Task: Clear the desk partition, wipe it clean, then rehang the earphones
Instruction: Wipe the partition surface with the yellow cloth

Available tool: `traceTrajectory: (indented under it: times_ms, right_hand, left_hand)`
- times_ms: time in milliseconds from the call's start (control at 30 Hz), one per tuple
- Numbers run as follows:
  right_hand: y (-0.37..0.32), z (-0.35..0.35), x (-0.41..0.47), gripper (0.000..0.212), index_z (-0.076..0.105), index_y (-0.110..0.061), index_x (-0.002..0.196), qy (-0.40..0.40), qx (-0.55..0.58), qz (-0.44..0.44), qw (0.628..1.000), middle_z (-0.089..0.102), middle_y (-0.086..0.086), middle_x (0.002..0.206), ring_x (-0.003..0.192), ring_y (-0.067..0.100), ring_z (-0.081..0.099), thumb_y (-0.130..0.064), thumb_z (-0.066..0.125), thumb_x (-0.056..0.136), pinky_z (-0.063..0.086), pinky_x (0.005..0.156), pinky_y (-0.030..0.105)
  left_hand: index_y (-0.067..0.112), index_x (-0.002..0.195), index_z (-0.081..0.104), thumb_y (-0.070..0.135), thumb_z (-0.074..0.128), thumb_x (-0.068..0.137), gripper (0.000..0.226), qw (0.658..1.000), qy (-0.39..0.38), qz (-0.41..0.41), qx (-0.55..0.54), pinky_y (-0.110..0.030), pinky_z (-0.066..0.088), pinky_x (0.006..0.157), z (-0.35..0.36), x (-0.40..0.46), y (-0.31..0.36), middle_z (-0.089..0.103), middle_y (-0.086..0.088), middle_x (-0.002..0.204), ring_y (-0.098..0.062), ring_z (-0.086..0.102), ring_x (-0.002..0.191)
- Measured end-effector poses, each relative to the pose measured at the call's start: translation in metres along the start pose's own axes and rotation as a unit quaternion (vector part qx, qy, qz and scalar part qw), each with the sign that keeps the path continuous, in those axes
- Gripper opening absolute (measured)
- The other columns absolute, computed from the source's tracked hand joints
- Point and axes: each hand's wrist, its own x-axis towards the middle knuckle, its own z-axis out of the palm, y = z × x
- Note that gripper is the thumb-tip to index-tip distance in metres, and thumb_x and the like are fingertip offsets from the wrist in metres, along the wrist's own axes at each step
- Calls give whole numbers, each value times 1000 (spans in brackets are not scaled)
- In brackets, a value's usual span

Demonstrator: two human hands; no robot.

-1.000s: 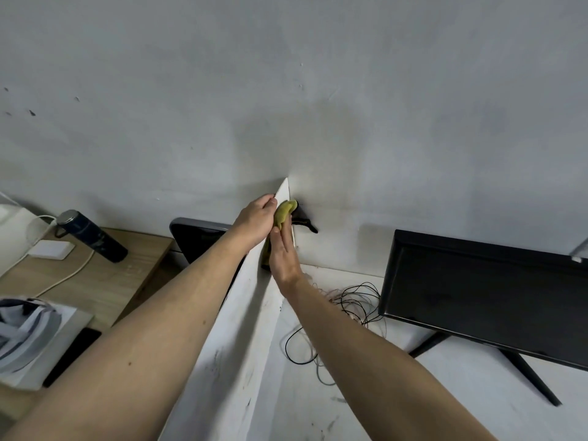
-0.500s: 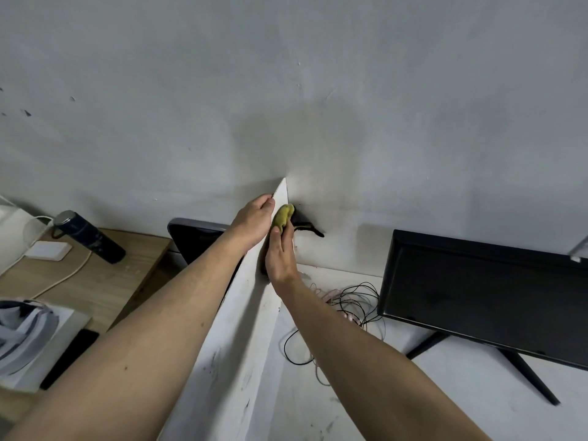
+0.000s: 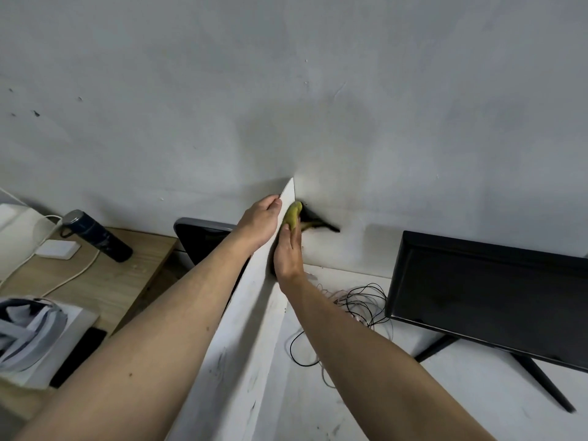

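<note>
The right hand (image 3: 288, 249) has slid the yellow-green cloth (image 3: 293, 214) slightly up the partition (image 3: 251, 338), pressing it with straight fingers; the left hand (image 3: 259, 219), at 9 o'clock of the cloth, grips the edge.

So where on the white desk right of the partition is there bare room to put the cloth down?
Bare white desk lies between the right forearm and the monitor stand, near the bottom edge. It is crowded nearer the wall, where tangled cables spread between the partition and the monitor.
</note>
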Motion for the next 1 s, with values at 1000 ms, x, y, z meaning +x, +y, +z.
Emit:
traceTrajectory:
  times_ms: [1000]
  right_hand:
    - [28,-9,13,55,14,-38,157,16,13,285,958,27,3,162,146,33,28,-44,22,102,21,120,51]
  left_hand:
    - [23,138,53,38,38,103,41,1000,-17,6,-11,-30,36,110,-1,0,-4,56,4,139,-14,49,129]
